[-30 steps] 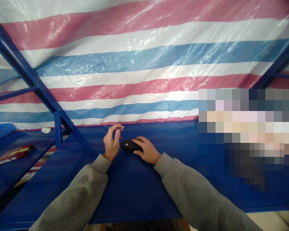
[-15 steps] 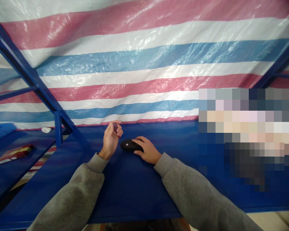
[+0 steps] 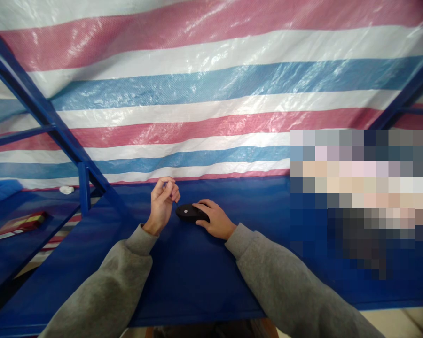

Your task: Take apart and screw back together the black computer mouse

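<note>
A black computer mouse (image 3: 187,212) with a small light round mark lies on the blue table (image 3: 200,272). My right hand (image 3: 216,219) is wrapped round its right end and holds it against the table. Just left of the mouse, my left hand (image 3: 162,204) is raised with its fingers curled and the thumb against the fingertips. Something thin and dark seems to run from these fingers toward the mouse's left end, too small to make out.
Behind the table hangs a striped plastic sheet (image 3: 197,126). Blue metal posts (image 3: 65,141) slant at the left. On the side table lie a red box (image 3: 20,224), a crumpled white piece (image 3: 66,190) and a blue tray (image 3: 2,192). The right side is pixelated.
The fingers of my left hand have shifted, with the thumb now across the fingertips, and the dark reddish thing between them no longer shows. My right hand stays on the mouse.
</note>
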The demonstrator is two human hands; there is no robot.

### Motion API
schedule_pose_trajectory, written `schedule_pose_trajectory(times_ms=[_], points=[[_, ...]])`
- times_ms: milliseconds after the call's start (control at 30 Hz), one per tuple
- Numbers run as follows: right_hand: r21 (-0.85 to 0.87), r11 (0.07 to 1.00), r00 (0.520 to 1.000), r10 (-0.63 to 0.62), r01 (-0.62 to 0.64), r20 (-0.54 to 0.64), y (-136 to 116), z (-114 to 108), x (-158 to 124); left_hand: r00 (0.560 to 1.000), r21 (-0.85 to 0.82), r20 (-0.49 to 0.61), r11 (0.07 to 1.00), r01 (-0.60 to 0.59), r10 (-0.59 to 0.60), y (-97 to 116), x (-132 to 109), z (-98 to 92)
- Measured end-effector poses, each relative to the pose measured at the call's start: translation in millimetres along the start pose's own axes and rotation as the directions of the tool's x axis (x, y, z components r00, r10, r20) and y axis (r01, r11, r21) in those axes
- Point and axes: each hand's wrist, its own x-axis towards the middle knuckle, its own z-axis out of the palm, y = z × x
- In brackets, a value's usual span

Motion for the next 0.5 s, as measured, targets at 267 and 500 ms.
schedule_pose_trajectory(times_ms=[267,500], points=[[-0.004,1.0,1.0,0.002,-0.001,0.003,0.1,-0.3,0.2,0.999,0.16,-0.016,0.986,-0.039,0.042,-3.5,-1.1,0.8],[0.0,1.0,1.0,0.002,-0.002,0.002,-1.0,-0.7,0.1,0.989,0.17,-0.051,0.977,-0.128,0.138,-6.7,-0.2,2.4]])
